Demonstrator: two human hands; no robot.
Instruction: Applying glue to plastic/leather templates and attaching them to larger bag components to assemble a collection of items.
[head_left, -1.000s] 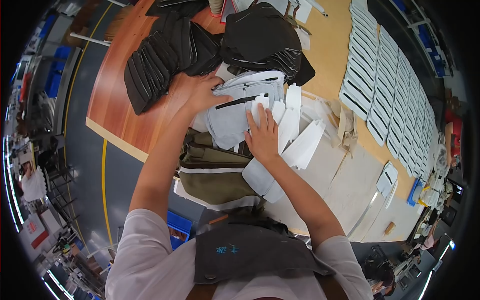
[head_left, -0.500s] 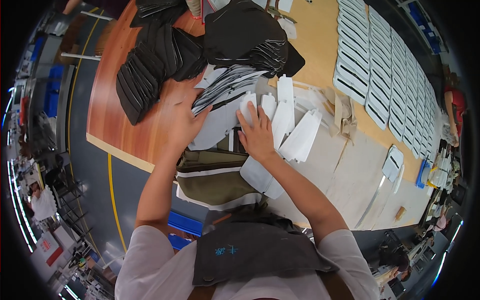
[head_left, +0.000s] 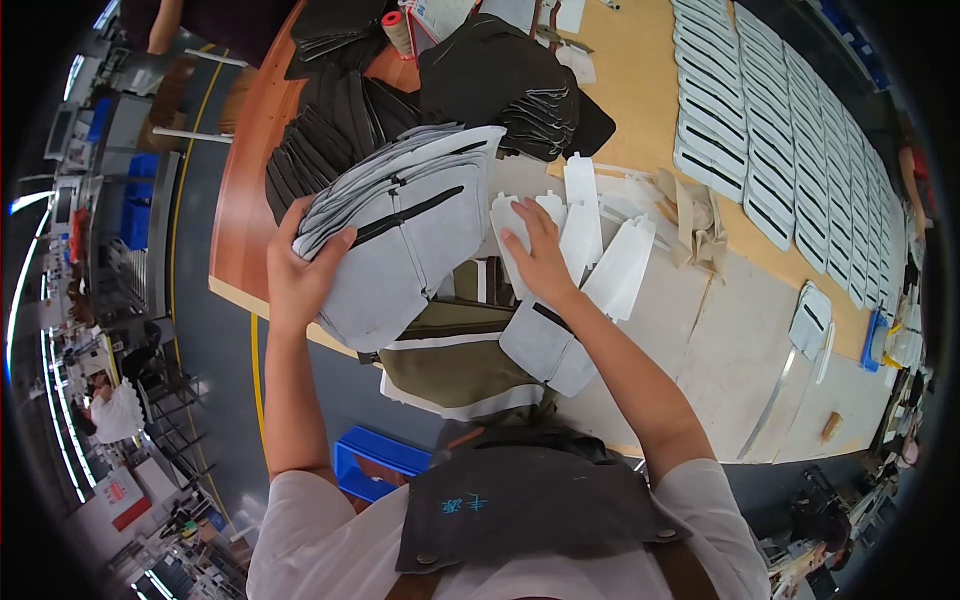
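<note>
Lifted since the earlier frame, a limp, light stack of grey fabric panels was clasped at its edge by the left hand, beside the right hand pressed flat on white pieces.

The stack is pale grey with black zips; the flat pieces are white; the fabric is olive with white edges; the piles are black; the worktop is tan and red-brown; the crate is blue.
</note>
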